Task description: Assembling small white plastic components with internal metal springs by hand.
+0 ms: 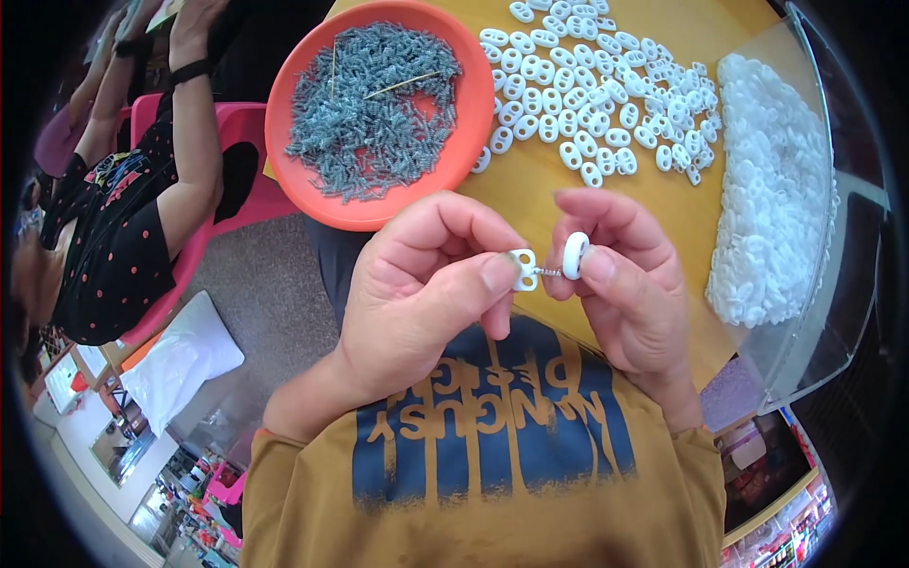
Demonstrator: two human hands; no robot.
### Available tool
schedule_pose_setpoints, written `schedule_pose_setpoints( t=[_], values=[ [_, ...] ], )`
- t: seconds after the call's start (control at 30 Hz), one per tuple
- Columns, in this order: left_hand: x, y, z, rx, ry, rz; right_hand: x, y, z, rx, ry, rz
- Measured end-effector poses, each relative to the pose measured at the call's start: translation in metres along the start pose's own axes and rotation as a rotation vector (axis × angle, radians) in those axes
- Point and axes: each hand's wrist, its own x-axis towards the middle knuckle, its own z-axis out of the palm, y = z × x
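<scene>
My left hand (417, 298) pinches a small white two-hole plastic cord lock part (526, 269) between thumb and fingers. A thin metal spring (548, 273) bridges the gap from that part to a rounded white cord lock body (572, 254). My right hand (636, 298) grips this body between thumb and fingers, turned nearly edge-on. Both hands are close together in front of my chest, over the near edge of the yellow table (663, 327). How the spring's ends sit in the two parts is hard to make out.
An orange-red bowl (284, 123) of grey springs, with two thin sticks, is beyond my left hand. Many white two-hole pieces (587, 95) lie scattered farther back. At right, a heap of white parts (767, 199) fills a clear tray (819, 331). Another person (142, 189) sits at left.
</scene>
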Motion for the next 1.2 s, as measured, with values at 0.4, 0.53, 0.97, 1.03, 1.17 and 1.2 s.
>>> schedule_pose_setpoints(
  t=[0.4,0.53,0.97,1.03,1.17,1.2],
  values=[
    [-0.008,-0.01,-0.012,-0.064,0.053,0.035,0.001,0.007,0.004,-0.044,0.059,0.034],
    [-0.011,-0.014,-0.014,-0.065,0.103,0.057,0.0,0.012,0.009,-0.048,0.069,0.013],
    [-0.015,-0.025,-0.016,0.02,0.073,0.165,-0.008,0.022,0.018,0.05,0.053,0.001],
    [-0.015,-0.025,-0.016,0.014,0.09,0.182,-0.009,0.021,0.02,0.052,0.091,0.012],
    [-0.015,-0.024,-0.012,0.021,0.109,0.189,-0.01,0.021,0.02,0.054,0.089,0.009],
    [-0.015,-0.024,-0.013,-0.014,0.096,0.184,-0.01,0.021,0.023,0.007,0.122,-0.018]
  ],
)
